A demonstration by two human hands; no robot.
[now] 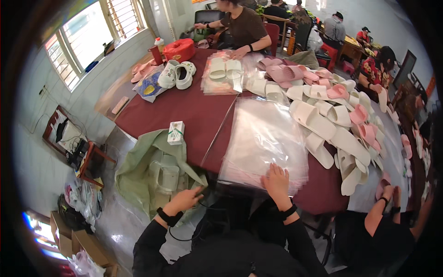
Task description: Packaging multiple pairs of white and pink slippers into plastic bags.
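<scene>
My left hand (183,200) is closed at the right rim of a green sack (138,159), its fingertips partly hidden. Inside the sack lie pale slippers (168,177) in clear wrapping. My right hand (277,181) rests flat, fingers stretched out, on the near edge of a stack of clear plastic bags (260,134). That stack lies on the dark red tablecloth (184,108). To its right is a heap of white slippers (314,122) mixed with pink slippers (359,114).
A small white box (176,133) stands at the table edge above the sack. Farther back are white clogs (184,75), a red bag (179,49) and cream slippers (225,68) on bags. A co-worker (247,27) sits across; another's hands (391,194) work at right.
</scene>
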